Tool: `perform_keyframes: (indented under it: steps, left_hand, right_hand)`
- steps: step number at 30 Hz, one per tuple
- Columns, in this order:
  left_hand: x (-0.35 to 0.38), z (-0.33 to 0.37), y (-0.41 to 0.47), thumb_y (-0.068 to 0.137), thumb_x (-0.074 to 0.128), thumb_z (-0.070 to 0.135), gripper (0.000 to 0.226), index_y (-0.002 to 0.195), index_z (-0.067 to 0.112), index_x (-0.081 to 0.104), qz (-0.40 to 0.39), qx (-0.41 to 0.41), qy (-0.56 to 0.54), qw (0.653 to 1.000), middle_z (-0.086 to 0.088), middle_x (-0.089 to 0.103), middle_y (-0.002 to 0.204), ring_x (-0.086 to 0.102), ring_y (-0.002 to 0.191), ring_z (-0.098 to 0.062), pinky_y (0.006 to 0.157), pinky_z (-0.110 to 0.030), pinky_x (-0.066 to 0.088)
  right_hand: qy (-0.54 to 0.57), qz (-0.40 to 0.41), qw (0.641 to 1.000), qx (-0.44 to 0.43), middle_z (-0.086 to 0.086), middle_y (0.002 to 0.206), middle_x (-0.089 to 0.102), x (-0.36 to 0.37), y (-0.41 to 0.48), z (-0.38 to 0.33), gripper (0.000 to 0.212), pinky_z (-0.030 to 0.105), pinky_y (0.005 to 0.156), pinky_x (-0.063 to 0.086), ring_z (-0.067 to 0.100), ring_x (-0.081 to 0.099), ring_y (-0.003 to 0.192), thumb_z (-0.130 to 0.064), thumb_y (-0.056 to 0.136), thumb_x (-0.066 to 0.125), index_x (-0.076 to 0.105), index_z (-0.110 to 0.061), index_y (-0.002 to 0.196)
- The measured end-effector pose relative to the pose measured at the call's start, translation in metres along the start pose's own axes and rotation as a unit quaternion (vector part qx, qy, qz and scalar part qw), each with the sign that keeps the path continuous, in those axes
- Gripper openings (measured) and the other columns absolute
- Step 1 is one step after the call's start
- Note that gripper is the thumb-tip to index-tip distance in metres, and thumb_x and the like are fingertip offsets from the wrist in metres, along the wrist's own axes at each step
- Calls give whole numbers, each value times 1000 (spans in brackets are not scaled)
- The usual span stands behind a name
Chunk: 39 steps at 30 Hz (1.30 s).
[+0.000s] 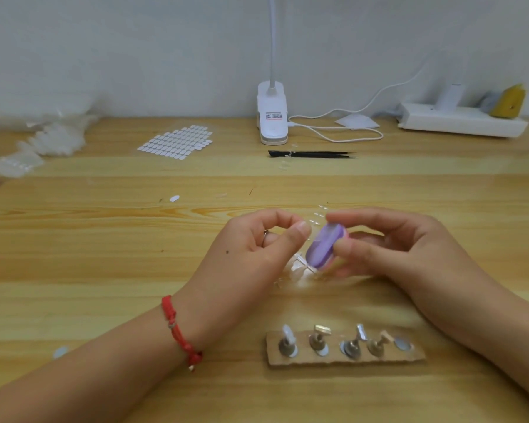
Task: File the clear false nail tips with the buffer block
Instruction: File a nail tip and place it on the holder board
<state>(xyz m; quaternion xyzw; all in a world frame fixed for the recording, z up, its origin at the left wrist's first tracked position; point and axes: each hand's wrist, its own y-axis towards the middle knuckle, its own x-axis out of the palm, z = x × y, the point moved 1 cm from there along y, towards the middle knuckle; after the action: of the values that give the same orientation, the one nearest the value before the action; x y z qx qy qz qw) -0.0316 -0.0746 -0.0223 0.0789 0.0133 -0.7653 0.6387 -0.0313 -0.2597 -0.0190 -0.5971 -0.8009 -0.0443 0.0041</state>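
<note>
Left hand (257, 244) pinches the clear nail tips (300, 270) steady mid-frame so the right hand (409, 248), gripping the buffer block (322, 245), can file them.

Small printed label on the white clamp lamp (272, 117), red and black marks, seemingly text, too blurred to read

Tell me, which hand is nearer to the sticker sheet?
Left. The left hand is toward the person from the sticker sheet and to its right; the right hand, holding the buffer, is farther right.
</note>
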Motion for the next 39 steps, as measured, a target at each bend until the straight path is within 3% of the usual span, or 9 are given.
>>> perform_keyframes:
  steps: [3,7,12,21,25,28,32,36,39]
  left_hand:
    - [0,0,0,89,59,25,11,82,18,64,2,-1,1,1000,14,27,41,20,36,-4,37,-14,21]
    - [0,1,0,90,58,24,13,84,14,64,3,-1,11,1000,13,28,42,21,36,-3,36,-14,20]
    - [1,2,-1,90,58,24,12,83,16,64,2,-5,14,1000,14,29,40,21,35,-2,37,-13,21]
    - [1,2,0,90,58,25,13,84,15,64,11,-12,0,1000,14,31,40,25,34,-2,39,-15,24]
    - [1,1,-1,89,59,27,13,83,18,65,11,-9,7,1000,14,30,39,24,35,-2,39,-14,24]
    - [0,2,-1,90,59,25,13,82,17,63,19,-11,-6,1000,14,31,38,25,32,0,36,-11,23]
    - [2,2,-1,89,60,24,12,82,17,63,3,-4,7,1000,14,29,39,25,32,0,36,-8,24]
    - [0,1,0,89,61,24,13,86,13,67,20,-11,-15,1000,14,29,39,25,33,0,37,-10,24]
    - [0,1,0,88,63,25,15,88,11,69,13,-18,-21,1000,15,28,39,24,33,0,36,-9,24]
  right_hand:
    - [25,34,999,-8,4,96,75,-3,1,0,46,22,64,57,21,73,71,-36,56,86,78,-26,100]
    - [-16,-28,999,4,9,87,77,2,-1,-1,38,19,64,56,23,74,70,-25,63,86,77,-27,99]
    - [96,59,994,-4,3,89,74,-6,5,1,37,22,62,57,16,72,72,-23,58,78,79,-20,95]
    - [-3,-10,1000,-3,9,90,76,-2,1,2,41,23,65,57,25,74,72,-28,60,88,77,-25,99]
    - [85,69,994,-25,4,88,73,-7,4,1,35,23,62,57,18,73,74,-24,57,77,80,-21,91]
    - [4,-1,1000,-13,8,85,76,3,-2,-2,36,21,61,57,23,74,69,-26,60,77,78,-24,95]
    - [65,75,995,-24,6,89,75,-4,2,-1,32,22,58,57,19,73,75,-25,59,75,79,-19,90]
    - [-8,10,1000,-18,8,83,76,5,-3,-2,33,21,58,56,23,74,66,-26,58,77,78,-21,90]
    - [28,62,997,-44,3,86,76,2,-1,-2,32,22,59,57,21,74,71,-28,56,78,79,-23,87]
